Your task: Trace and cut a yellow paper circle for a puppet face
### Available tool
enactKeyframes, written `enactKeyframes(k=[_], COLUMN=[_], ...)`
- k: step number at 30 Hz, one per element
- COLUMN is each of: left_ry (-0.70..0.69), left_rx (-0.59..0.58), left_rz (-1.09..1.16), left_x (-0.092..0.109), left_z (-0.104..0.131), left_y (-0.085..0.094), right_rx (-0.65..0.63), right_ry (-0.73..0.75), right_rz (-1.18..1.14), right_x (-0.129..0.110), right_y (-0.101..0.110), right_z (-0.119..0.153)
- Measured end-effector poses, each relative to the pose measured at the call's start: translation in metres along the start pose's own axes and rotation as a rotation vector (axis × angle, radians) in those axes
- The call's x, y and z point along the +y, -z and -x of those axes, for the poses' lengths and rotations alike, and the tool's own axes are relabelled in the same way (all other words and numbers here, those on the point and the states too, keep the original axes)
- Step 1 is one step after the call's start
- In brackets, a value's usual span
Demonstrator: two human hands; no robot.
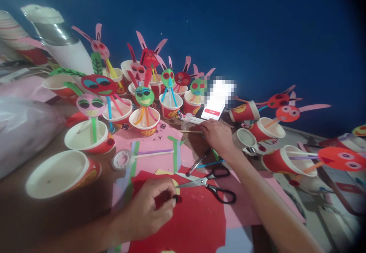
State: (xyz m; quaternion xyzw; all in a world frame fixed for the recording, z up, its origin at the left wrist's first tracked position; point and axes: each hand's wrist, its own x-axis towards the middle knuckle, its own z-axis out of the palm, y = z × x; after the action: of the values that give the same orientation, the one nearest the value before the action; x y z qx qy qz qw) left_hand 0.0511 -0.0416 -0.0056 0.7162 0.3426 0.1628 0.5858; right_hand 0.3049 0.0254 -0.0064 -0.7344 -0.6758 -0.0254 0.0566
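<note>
My left hand (156, 203) pinches a small dark red and black piece (178, 199) over a red paper sheet (197, 215). Black-handled scissors (203, 181) lie on the sheet, blades spread toward that hand. My right hand (217, 136) reaches forward to the lower edge of a lit phone (212, 112), by a white strip (191, 119). Its fingers are curled; what they hold, if anything, is hidden. A dark pen (197, 164) lies between the hands. Pink paper (154, 169) spreads underneath, with a white tape roll (121, 160) on its left.
Red-and-white paper cups with paper bug-faced figures, such as a green one (144, 96), stand along the back and right. An unfigured cup (58, 173) is front left. A clear plastic bag (25, 131) and a thermos (61, 36) are at left; a blue wall (228, 28) rises behind.
</note>
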Motion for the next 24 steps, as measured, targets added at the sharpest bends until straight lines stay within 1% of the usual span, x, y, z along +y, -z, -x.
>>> enactKeyframes(k=[5,10,12,14,17,19,21,24], left_ry=[-0.01,-0.027,-0.034,-0.048,-0.009,0.018,0.034,0.065], left_rx=[0.002,0.018,0.055,0.129,0.238,0.295,0.305,0.272], left_rz=[-0.022,-0.013,-0.009,0.019,0.134,0.229,0.275,0.258], left_x=[-0.001,0.001,0.003,0.005,0.007,0.007,0.008,0.012], left_z=[0.001,0.0,-0.001,-0.001,-0.001,0.001,0.002,0.002], left_y=[0.0,0.003,0.01,0.02,0.036,0.042,0.043,0.041], right_rx=[-0.072,-0.131,-0.158,-0.187,-0.226,-0.248,-0.263,-0.264], right_ry=[-0.011,-0.025,-0.014,0.002,0.025,0.034,0.039,0.028], right_rz=[0.152,0.251,0.27,0.276,0.27,0.26,0.242,0.196], right_x=[-0.009,-0.01,-0.012,-0.016,-0.022,-0.027,-0.032,-0.037], right_y=[-0.006,-0.002,0.001,0.006,0.011,0.013,0.013,0.011], right_z=[-0.007,-0.014,-0.019,-0.024,-0.032,-0.035,-0.035,-0.032])
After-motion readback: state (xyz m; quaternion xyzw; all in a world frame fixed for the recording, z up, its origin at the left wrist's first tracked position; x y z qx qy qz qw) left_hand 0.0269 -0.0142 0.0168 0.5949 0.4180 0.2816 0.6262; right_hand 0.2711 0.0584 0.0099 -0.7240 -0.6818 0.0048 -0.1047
